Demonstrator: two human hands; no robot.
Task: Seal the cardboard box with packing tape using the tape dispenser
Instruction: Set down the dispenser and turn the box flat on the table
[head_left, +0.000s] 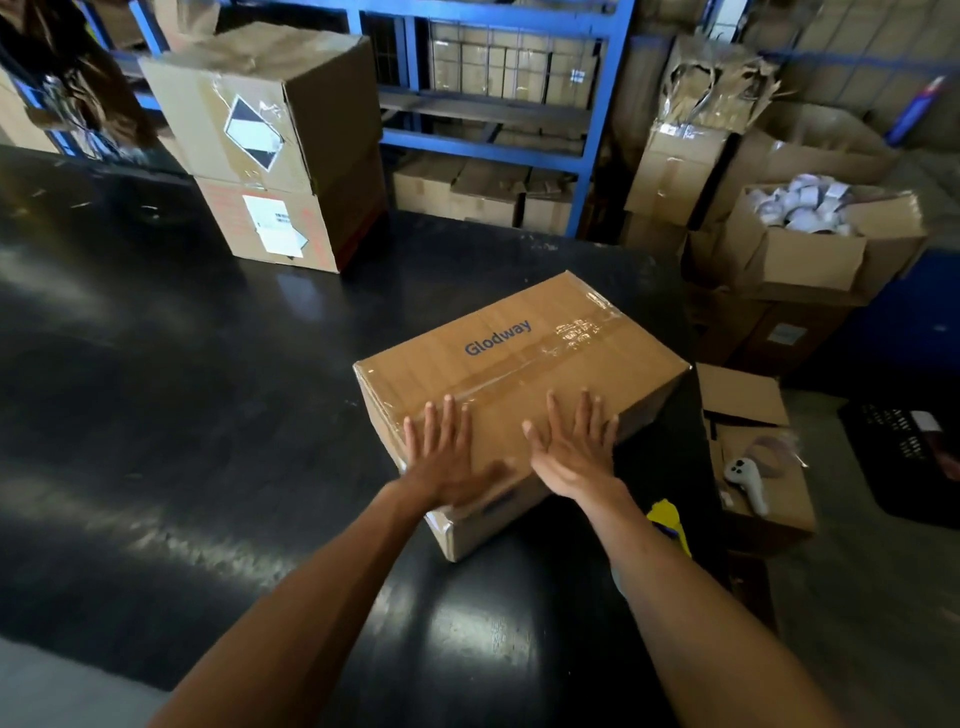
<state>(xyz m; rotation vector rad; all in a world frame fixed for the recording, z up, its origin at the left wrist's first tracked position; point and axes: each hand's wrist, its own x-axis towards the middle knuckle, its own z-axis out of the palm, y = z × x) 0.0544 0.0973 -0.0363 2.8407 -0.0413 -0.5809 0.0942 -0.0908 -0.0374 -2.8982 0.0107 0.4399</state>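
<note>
A closed brown cardboard box (519, 364) printed "Glodway" lies on the black table (182, 415), near its right edge. Clear tape runs along its top seam and over its corners. My left hand (441, 457) lies flat on the near part of the box top, fingers spread. My right hand (576, 447) lies flat beside it, also spread, holding nothing. A yellow object (670, 525) shows by my right forearm at the table's right edge; I cannot tell whether it is the tape dispenser.
Two stacked cardboard boxes (270, 150) stand at the table's back. Blue metal shelving (493, 114) with cartons is behind. To the right, on the floor, are several open boxes (810, 244), a box with a white controller (748, 478) and a black crate (904, 457).
</note>
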